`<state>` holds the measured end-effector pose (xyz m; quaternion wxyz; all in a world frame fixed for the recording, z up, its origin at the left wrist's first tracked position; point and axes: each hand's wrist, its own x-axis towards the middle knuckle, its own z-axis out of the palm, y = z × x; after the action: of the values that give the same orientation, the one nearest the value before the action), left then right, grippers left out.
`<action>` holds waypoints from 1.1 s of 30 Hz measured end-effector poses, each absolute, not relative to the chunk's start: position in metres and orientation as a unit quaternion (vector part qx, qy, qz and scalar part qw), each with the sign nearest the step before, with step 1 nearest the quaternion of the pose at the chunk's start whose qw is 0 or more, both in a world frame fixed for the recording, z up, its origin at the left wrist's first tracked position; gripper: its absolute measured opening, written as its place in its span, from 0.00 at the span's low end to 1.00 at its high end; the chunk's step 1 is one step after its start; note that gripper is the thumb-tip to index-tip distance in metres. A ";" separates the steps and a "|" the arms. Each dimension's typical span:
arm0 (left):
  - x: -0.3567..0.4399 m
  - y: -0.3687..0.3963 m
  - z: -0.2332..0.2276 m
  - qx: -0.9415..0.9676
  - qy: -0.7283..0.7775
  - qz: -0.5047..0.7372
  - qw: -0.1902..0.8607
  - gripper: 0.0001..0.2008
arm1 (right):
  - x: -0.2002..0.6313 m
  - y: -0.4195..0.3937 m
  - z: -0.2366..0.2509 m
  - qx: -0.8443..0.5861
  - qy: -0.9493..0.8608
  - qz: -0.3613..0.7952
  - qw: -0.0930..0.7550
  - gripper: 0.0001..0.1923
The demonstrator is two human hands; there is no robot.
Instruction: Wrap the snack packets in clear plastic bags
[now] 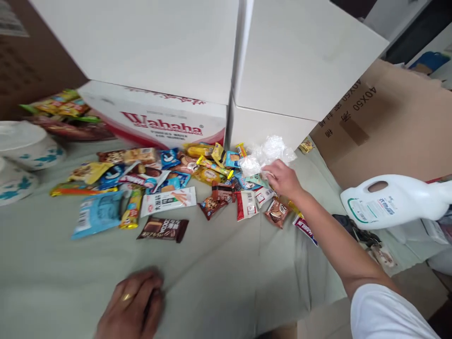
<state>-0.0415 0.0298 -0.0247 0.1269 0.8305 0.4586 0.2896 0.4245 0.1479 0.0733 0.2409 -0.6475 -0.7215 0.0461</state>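
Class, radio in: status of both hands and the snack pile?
Left hand flat on cloth, empty. Right hand reaching into snack packets, touching clear plastic bag. White boxes close behind.

**Open cloth near, blocked far side**

The near part of the grey-green cloth (pixel 219 282) is bare, so a hand can pass freely there. Farther, the snack packets (pixel 165 183) lie spread from left to middle. Behind them the white boxes (pixel 226 61) make a wall. On the right a white jug (pixel 388 200) blocks the edge; on the left, bowls (pixel 24 150).
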 end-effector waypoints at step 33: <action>0.036 0.066 0.006 0.508 0.314 0.416 0.686 0.25 | 0.200 0.017 0.028 -0.550 -0.379 0.529 0.523 0.17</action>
<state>0.0365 0.0656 0.0061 0.6860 0.5081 0.3140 0.4155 0.1996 0.0167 0.0277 0.5231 -0.5505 -0.3790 0.5289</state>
